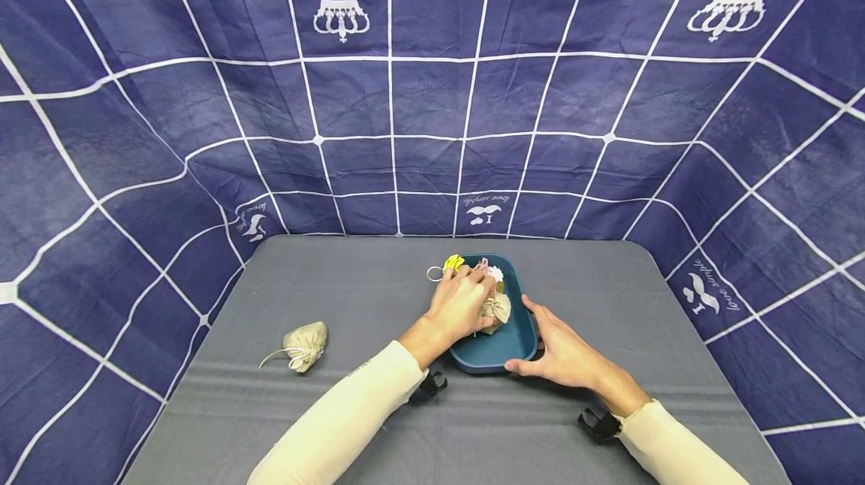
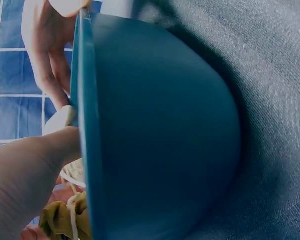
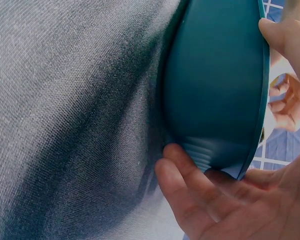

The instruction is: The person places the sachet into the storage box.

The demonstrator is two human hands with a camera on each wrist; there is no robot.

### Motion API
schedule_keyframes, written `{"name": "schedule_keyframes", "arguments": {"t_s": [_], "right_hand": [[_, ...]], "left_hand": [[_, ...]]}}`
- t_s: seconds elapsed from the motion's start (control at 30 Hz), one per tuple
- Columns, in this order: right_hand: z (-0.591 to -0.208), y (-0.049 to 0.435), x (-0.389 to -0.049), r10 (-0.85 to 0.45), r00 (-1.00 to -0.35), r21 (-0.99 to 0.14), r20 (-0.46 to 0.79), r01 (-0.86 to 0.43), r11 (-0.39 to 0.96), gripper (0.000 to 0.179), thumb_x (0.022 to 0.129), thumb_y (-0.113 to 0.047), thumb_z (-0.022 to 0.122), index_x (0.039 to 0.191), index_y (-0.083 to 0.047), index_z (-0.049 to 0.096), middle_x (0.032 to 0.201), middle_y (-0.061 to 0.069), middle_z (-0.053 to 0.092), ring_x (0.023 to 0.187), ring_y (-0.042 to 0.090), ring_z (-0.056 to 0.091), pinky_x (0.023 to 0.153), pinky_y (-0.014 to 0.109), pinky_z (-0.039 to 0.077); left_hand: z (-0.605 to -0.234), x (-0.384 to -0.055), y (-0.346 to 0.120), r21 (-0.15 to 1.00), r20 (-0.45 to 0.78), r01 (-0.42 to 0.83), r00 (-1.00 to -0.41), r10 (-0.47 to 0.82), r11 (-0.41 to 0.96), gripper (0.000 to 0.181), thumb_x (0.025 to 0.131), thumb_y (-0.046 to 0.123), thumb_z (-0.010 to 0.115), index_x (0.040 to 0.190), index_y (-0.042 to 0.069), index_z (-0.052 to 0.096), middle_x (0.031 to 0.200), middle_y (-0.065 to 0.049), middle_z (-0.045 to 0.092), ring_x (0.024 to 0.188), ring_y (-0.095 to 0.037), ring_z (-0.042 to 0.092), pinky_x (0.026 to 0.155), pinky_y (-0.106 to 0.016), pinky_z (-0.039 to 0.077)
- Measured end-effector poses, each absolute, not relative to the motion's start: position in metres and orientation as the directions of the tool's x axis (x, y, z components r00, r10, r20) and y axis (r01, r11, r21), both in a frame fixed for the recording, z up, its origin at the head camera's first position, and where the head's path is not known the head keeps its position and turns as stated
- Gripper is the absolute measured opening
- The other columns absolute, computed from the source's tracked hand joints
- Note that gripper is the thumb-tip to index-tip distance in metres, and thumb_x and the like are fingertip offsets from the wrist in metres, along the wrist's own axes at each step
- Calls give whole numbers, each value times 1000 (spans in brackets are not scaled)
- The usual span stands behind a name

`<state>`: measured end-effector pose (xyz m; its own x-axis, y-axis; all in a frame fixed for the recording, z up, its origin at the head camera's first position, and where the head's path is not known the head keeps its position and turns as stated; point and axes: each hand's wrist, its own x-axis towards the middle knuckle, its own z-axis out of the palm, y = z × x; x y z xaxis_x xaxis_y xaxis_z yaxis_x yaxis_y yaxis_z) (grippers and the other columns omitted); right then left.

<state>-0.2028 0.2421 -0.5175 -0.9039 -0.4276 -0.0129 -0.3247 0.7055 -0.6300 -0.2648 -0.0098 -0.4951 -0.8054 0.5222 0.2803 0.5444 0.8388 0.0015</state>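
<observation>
A blue bin (image 1: 496, 356) stands on the grey surface with several small cloth bundles inside. My left hand (image 1: 461, 303) reaches over its left side, fingers bent down among them. A beige drawstring pouch (image 1: 498, 308) sits between its thumb and fingers; the hand partly hides it. My right hand (image 1: 564, 350) grips the bin's near right corner. In the right wrist view its thumb (image 3: 282, 35) lies at the rim, and its fingers (image 3: 190, 185) reach around the outer wall. Beyond the left fingers a yellow bundle (image 1: 453, 263) shows at the bin's far left edge.
Another beige drawstring pouch (image 1: 305, 346) lies on the grey cloth-covered table (image 1: 378, 275), left of the bin, its cord trailing left. Pink and white bits (image 1: 495, 273) show at the bin's far end. Blue gridded cloth (image 1: 432, 102) walls in the back and sides.
</observation>
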Motion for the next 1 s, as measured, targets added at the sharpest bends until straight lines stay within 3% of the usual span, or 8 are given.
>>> {"name": "schedule_keyframes", "arguments": {"t_s": [0.13,0.27,0.57,1.0], "right_hand": [[-517,242,-203,-429,-903,-635,-19,-320,703,132,91,-59,97,180,5,24,174,38,46,121,20,80,100,33,68],[-516,241,-202,-427,-904,-628,-16,-323,708,132,91,-61,97,180,5,25,173,38,47,122,22,78,100,34,68],[-514,241,-202,-431,-902,-620,-11,-332,711,132,91,-61,97,179,6,26,172,38,48,126,24,77,101,35,68],[-514,240,-202,-423,-906,-604,-18,-328,727,132,91,-63,96,180,3,26,175,38,46,125,22,79,104,38,68]], "left_hand": [[-492,-262,-11,10,255,562,-801,541,827,58,84,65,101,123,28,77,151,1,77,130,-24,73,107,-48,58],[-488,-259,-16,48,241,576,-800,550,816,61,86,64,99,131,28,77,159,-2,73,139,-26,71,115,-53,58],[-480,-254,-40,104,258,579,-801,540,809,60,93,58,96,141,27,77,152,-3,75,145,-28,71,116,-53,58],[-476,-248,-96,162,343,555,-807,481,816,53,96,52,94,137,21,80,136,-3,78,125,-29,74,103,-52,57]]}}
